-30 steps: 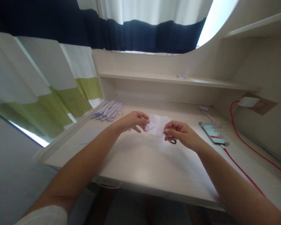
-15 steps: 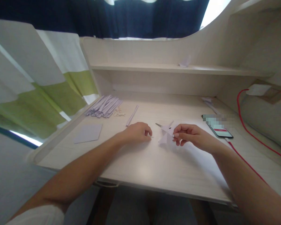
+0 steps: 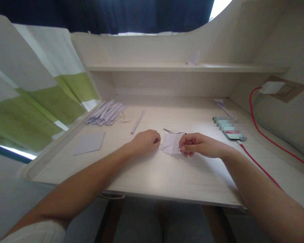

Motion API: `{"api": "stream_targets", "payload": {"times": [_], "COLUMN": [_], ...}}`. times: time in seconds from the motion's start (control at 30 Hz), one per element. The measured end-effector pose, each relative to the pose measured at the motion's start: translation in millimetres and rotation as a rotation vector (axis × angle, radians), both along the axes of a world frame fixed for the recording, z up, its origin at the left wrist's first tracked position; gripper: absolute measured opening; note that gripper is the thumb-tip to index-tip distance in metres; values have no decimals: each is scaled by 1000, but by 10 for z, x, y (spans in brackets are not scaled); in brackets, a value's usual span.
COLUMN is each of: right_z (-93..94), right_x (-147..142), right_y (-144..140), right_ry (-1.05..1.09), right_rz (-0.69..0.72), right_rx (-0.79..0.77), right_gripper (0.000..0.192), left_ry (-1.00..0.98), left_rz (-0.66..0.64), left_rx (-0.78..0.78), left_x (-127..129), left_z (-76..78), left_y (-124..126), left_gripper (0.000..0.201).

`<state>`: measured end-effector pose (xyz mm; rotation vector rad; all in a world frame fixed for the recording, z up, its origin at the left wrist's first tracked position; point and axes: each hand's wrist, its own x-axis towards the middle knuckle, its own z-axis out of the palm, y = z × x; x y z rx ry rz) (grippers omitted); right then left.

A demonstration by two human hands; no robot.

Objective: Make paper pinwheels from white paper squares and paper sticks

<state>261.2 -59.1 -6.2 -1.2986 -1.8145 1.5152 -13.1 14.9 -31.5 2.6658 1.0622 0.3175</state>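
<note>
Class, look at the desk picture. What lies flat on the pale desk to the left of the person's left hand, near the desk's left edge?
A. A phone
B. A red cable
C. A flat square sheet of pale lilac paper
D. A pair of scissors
C: the flat square sheet of pale lilac paper lies by itself on the pale wooden desk, well left of the left hand.
</note>
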Motion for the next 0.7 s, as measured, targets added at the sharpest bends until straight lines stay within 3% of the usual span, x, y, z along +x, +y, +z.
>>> {"api": "stream_targets", "payload": {"times": [0.23,0.47,0.57,0.7], "right_z": [-61,-31,9,63], "right_x": [82,97,95,51], "right_y": [16,5,-4,7], "right_ry": [-118,-131,-177,-239], "right_rz": [44,69,12,-172], "right_rx": [17,59,81,193], "right_gripper": [14,11,13,12], "left_ry": [-57,-110,-145,-291], "left_rz": [21,65,75,110], "left_rx": [14,7,4,-76], "left_x": [-33,-54,-54,-23], "left_z": [-85,-68,-58,-18], "left_y": [13,-4,-8,-69], "left_gripper": [19,18,17,13]}}
